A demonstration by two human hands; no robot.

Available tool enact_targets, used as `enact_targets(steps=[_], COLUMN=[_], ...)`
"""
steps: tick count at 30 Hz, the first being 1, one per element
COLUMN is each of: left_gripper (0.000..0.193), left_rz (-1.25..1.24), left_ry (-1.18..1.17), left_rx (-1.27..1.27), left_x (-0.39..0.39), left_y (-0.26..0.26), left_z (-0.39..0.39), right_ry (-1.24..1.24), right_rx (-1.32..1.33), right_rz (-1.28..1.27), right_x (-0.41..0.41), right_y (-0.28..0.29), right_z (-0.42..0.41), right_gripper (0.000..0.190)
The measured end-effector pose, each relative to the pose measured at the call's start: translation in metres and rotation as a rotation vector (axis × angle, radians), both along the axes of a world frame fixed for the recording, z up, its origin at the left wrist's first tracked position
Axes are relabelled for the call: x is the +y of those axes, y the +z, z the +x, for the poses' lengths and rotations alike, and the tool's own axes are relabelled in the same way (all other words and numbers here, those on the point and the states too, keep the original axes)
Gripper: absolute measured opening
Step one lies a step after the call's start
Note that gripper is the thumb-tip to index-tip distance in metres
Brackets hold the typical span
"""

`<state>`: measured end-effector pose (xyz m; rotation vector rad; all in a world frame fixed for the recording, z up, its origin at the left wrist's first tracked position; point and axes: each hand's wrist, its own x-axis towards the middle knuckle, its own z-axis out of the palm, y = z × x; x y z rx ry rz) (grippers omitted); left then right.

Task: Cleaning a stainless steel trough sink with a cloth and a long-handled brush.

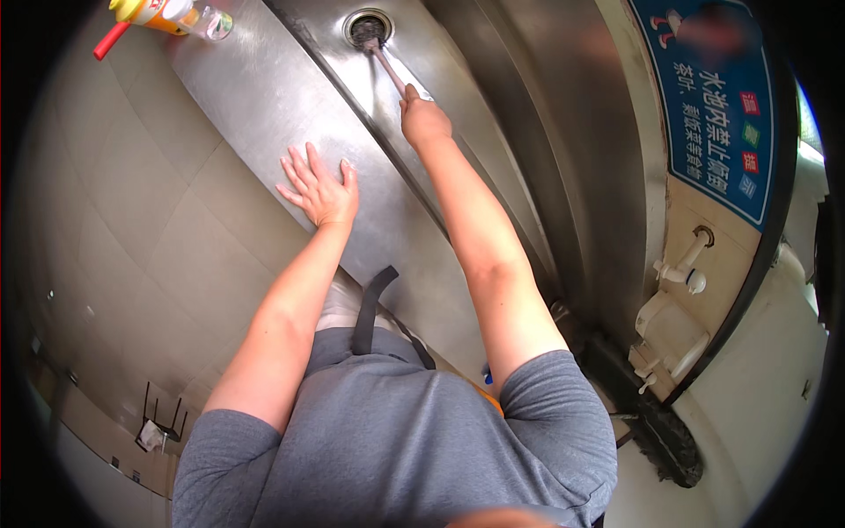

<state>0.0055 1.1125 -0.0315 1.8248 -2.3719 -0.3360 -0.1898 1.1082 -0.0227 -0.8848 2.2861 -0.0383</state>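
My right hand (426, 121) grips the pale handle of a brush (389, 69), its thumb lying along the handle. The dark, wet-looking head of the brush sits in the round metal drain (348, 26) of a stainless steel sink (432, 56). My left hand (323, 191) lies palm down, fingers spread, on the broad steel ledge (251, 86) in front of the basin. It holds nothing. How deep the brush head reaches into the drain is hidden.
A yellow-capped bottle (155, 14) with a red part and a clear bottle (214, 23) are at the ledge's far left end. Right of the sink are a blue sign (713, 119) with writing and a white tap (683, 274). A stool (162, 426) is at lower left on the tiled floor (152, 178).
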Motion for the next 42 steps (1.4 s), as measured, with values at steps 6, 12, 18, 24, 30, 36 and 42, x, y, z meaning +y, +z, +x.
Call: enact_targets(steps=[6,12,18,24,30,36,42], left_gripper=[0.069,0.069,0.069,0.068,0.066,0.065,0.066], left_rz=[-0.003,0.002,-0.008,-0.007,-0.039,-0.079,-0.127], left_ry=[-0.003,-0.008,-0.007,-0.005,0.002,-0.002,-0.02], left_rx=[-0.02,-0.034,-0.036,-0.001,0.014,0.022,0.027], left_x=[0.001,0.002,0.002,0.003,0.004,0.006,0.005], left_y=[0.0,0.001,-0.001,0.0,0.002,-0.003,-0.011], left_z=[0.003,0.002,0.003,0.001,0.004,0.005,0.009], right_ry=[0.147,0.164,0.213,0.22,0.16,0.024,-0.126], right_rx=[-0.067,-0.089,-0.052,-0.068,-0.046,-0.091,-0.062], right_rz=[-0.145,0.047,-0.028,-0.084,-0.093,0.038,0.087], right_x=[0.119,0.216,0.106,-0.034,0.045,0.221,0.335], right_y=[0.004,0.048,0.031,0.016,0.017,0.044,0.077], right_z=[0.003,0.012,0.01,0.012,0.01,0.033,0.064], right_gripper=[0.035,0.038,0.036,0.032,0.031,0.038,0.037])
